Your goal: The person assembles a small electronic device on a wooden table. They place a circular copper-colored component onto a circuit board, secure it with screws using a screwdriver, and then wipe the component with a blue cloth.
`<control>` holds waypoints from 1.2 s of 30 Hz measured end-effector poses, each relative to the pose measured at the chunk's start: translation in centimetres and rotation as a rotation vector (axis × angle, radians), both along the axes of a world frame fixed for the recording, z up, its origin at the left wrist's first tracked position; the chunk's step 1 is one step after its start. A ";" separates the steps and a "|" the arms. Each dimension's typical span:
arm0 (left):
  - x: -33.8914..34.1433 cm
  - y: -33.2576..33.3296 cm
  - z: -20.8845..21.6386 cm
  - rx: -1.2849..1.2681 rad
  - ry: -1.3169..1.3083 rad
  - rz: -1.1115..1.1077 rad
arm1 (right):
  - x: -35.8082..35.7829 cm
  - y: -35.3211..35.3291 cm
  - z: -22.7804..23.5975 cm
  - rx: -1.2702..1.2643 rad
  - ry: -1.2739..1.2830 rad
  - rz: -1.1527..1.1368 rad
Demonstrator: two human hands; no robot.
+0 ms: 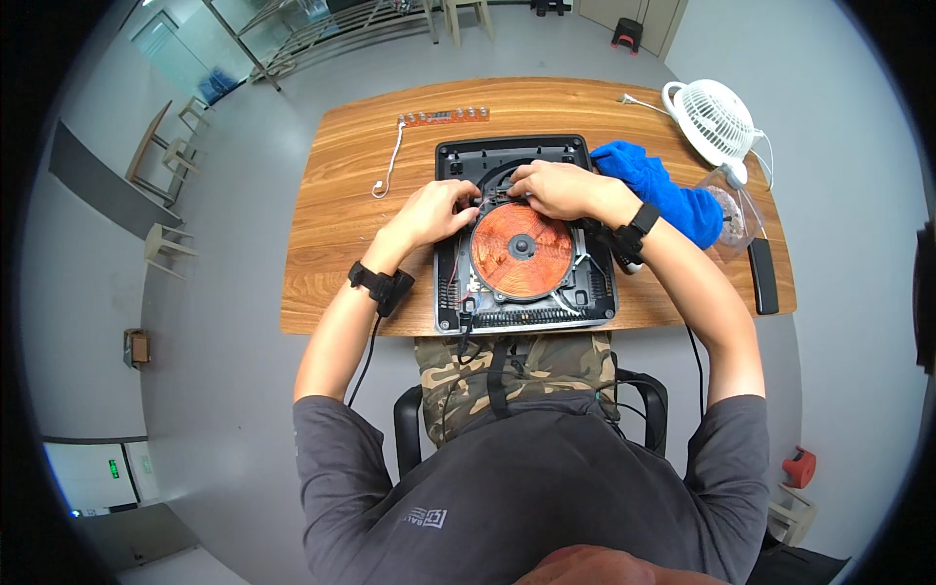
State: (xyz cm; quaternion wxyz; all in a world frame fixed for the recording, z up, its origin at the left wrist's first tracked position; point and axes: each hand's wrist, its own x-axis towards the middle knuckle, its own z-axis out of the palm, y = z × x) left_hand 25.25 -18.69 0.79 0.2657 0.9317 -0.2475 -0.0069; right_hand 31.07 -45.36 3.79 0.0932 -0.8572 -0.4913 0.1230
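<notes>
An opened induction cooker (450, 161) lies on the table in front of me, its inside facing up. A round copper coil (499, 265) fills its middle, with thin wires and vents around it. At the coil's upper left edge is my left hand (435, 212), thumb and fingers closed together. My right hand (562, 189) reaches over the coil's upper edge with bent fingers, beside a black cable (492, 175) looped in the casing. Both hands work at dark parts just beyond the coil. What the fingertips grip is too small and partly covered to name.
A narrow circuit strip (444, 117) with a white cable (397, 156) lies at the table's far left. On the right are a blue cloth (673, 195), a clear plastic container (733, 216), a white fan (712, 122) and a flat black object (763, 276) near the edge.
</notes>
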 end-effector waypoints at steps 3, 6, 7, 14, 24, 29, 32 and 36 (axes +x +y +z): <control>-0.3 -0.2 -0.3 -0.019 -0.022 -0.021 | 0.5 0.2 -1.6 0.010 -0.066 0.017; -0.6 0.1 -0.8 -0.030 -0.043 -0.026 | 0.5 0.4 -1.8 -0.036 -0.055 0.019; -0.6 0.2 -0.9 -0.027 -0.047 -0.031 | 0.3 0.4 -1.3 -0.049 -0.038 0.008; -1.5 -0.1 -1.7 -0.129 -0.103 -0.016 | -0.2 0.3 -1.9 -0.013 -0.038 -0.029; -2.5 -1.0 -0.8 -0.056 -0.006 0.059 | 0.3 1.0 -2.5 0.001 -0.093 -0.062; -2.0 -1.4 -1.2 -0.070 -0.039 0.075 | 0.8 0.7 -3.4 0.122 -0.140 -0.035; -1.7 -1.5 -1.4 -0.074 -0.057 0.090 | 0.6 0.8 -3.4 0.140 -0.156 -0.023; -1.5 -1.8 -1.1 -0.050 -0.041 0.107 | 0.2 1.1 -2.5 0.080 -0.140 -0.058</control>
